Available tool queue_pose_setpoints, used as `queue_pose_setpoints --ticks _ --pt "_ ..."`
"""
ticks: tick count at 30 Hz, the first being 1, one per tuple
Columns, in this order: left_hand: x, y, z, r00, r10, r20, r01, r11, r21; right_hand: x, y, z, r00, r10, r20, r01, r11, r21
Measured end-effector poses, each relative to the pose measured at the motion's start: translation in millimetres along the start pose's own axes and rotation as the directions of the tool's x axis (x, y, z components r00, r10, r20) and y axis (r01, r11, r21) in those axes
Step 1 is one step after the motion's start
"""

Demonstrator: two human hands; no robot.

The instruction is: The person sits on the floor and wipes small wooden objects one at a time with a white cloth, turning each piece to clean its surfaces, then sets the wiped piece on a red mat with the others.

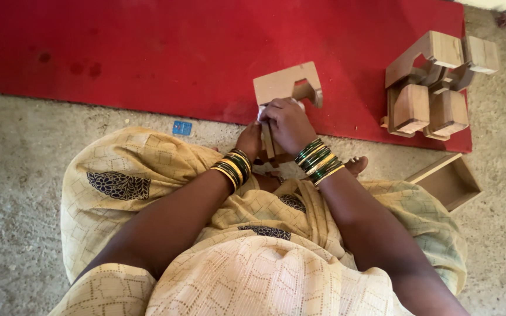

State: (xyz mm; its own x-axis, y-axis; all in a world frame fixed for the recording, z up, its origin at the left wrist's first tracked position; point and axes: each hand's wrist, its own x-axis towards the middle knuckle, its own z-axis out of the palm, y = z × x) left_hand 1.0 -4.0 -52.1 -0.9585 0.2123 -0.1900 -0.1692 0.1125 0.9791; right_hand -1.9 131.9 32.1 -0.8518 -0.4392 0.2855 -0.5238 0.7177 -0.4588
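I sit on the floor looking down at my lap. Both hands meet at a light wooden piece (pixel 288 85) with a notched top, held upright over the edge of a red mat (pixel 147 52). My left hand (pixel 249 140) grips the lower part of the piece from the left. From the right, my right hand (pixel 286 124) closes over its middle and presses something small and white against the wood. Green and gold bangles ring both wrists.
A pile of similar wooden pieces (pixel 431 85) lies on the mat's right corner. An open wooden box (pixel 449 181) rests on the concrete floor by my right knee. A small blue square (pixel 182 127) lies on the floor near the mat edge.
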Motion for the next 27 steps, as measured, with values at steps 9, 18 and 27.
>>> queue_pose_setpoints --ticks 9,18,27 --pt "-4 3 -6 0.952 -0.279 0.123 0.294 0.731 -0.615 -36 -38 -28 0.899 -0.033 0.437 0.056 0.998 -0.040" --pt "-7 24 -16 0.900 -0.314 0.301 0.435 0.619 -0.654 -68 -47 -88 0.937 0.311 0.161 -0.318 0.948 0.018" --pt "-11 23 -16 0.891 -0.178 0.418 0.454 0.403 -0.795 -64 -64 -53 0.989 -0.136 -0.062 0.123 0.977 -0.177"
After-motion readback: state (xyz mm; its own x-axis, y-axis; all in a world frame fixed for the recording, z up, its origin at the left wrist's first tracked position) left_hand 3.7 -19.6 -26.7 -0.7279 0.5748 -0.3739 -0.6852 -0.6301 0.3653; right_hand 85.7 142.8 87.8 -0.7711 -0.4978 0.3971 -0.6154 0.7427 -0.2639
